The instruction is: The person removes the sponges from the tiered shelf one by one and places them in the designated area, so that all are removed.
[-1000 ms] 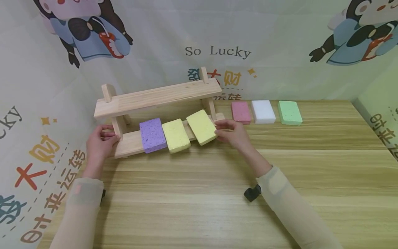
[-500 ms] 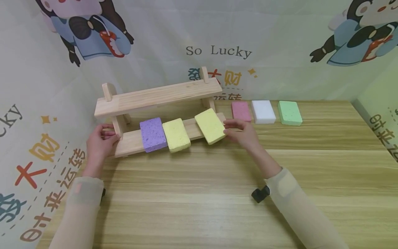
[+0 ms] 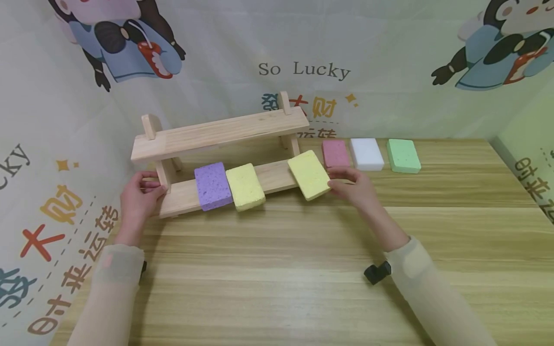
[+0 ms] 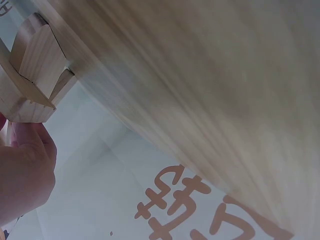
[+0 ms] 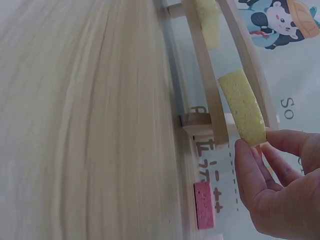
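Observation:
A yellow sponge [image 3: 309, 175] is pinched at its right edge between the thumb and fingers of my right hand [image 3: 352, 188]. It hangs tilted over the right end of the lower shelf of a two-tier wooden rack [image 3: 220, 132]. In the right wrist view, the held sponge [image 5: 243, 107] appears edge-on, apart from the shelf board. My left hand [image 3: 139, 199] grips the rack's left end by the post and lower board; some fingers are hidden behind it. On the lower shelf, a purple sponge [image 3: 213, 186] and another yellow sponge [image 3: 245, 187] lie side by side, overhanging the front edge.
A pink sponge [image 3: 335, 153], a white sponge [image 3: 366, 154] and a green sponge [image 3: 404, 155] lie in a row on the wooden table [image 3: 277, 274], right of the rack. A printed cloth [image 3: 381, 72] hangs close behind them.
My right hand has moved to the right, carrying the yellow sponge from beside the other yellow one to the shelf's right end. My left hand has stayed on the rack.

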A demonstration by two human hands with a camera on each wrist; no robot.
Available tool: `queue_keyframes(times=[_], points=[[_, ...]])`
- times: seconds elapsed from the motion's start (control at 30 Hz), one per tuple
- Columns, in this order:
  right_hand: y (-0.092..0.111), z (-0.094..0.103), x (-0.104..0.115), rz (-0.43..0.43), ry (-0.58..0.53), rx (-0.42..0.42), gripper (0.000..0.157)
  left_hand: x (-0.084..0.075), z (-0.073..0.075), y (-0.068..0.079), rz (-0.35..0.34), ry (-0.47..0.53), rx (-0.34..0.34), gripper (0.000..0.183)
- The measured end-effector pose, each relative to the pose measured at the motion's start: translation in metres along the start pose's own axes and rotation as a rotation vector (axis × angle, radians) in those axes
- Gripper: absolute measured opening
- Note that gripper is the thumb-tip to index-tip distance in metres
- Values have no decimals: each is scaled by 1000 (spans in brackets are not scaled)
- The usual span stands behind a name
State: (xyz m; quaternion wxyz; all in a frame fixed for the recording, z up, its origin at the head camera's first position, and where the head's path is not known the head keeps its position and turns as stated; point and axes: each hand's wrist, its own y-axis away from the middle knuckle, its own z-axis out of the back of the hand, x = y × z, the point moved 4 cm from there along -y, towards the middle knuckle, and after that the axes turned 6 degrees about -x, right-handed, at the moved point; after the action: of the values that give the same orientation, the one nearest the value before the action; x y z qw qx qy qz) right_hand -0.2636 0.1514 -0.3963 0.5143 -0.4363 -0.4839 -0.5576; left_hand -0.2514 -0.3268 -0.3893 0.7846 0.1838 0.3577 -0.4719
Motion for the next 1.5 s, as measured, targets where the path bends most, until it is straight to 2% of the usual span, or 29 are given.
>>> queue_keyframes(times=[0.4,0.73,1.03,1.23,1.5], points=[[7,28,-3,-28,17,-18,47,2,0,-1,-7,-3,-3,43],[10,55,-9,-8,-50,-34,49,0,-1,0,-14,-8,-6,43],[14,74,-16,-25,-85,-84,35,-1,-1,-1,-8,-9,0,43],[15,87,-20,-11,-59,-97,32,-1,-1,0,-3,-6,0,43],[15,101,-27,-50,-122,-137,24,0,0,0,0,4,-10,42]])
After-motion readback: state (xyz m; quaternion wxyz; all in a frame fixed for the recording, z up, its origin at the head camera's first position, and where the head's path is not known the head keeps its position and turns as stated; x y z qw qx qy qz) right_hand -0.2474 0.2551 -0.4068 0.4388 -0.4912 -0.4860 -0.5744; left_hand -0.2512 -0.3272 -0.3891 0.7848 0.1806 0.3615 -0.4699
